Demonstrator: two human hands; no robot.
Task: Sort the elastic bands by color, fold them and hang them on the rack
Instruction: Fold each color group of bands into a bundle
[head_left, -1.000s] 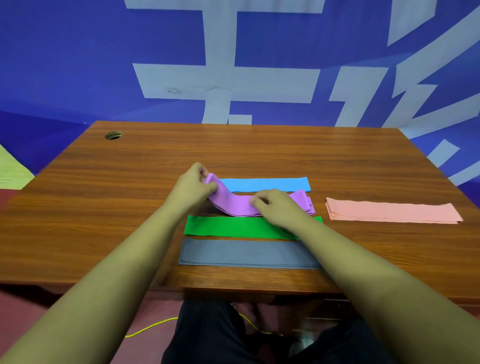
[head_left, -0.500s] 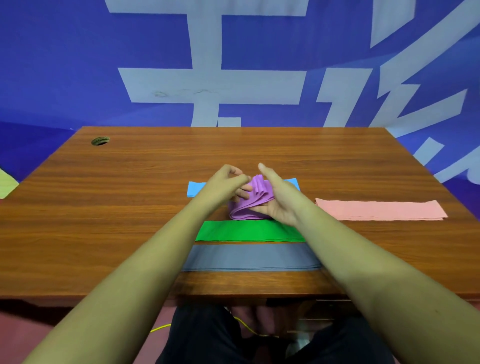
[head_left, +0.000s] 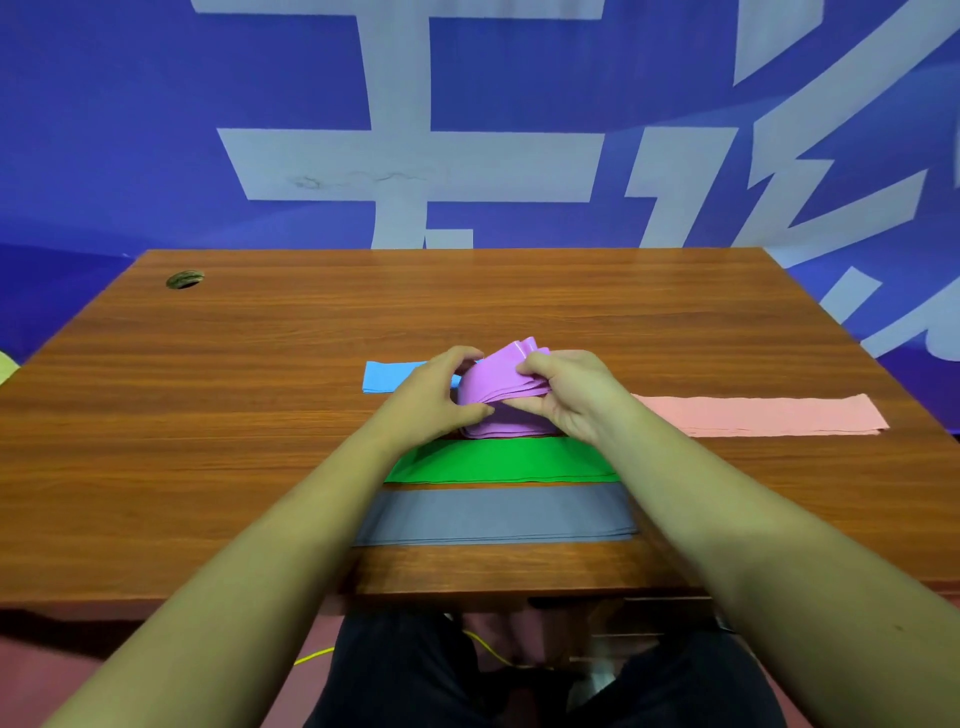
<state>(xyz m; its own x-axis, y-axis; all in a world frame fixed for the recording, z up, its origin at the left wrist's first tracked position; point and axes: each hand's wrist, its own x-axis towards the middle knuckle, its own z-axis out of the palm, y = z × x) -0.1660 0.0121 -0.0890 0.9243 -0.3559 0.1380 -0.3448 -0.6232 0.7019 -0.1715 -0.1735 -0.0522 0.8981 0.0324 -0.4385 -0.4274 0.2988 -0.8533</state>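
At the middle of the desk (head_left: 208, 415) the purple band (head_left: 506, 384) sits bunched in folds, its top lifted; the right hand (head_left: 576, 397) pinches the layers, fingers curled over; the left hand (head_left: 434, 397) grips the left end; the blue band (head_left: 387, 376) lies behind; the green band (head_left: 498, 460) and grey band (head_left: 493, 514) lie toward the near edge; the pink band (head_left: 758, 414) lies toward the right edge.
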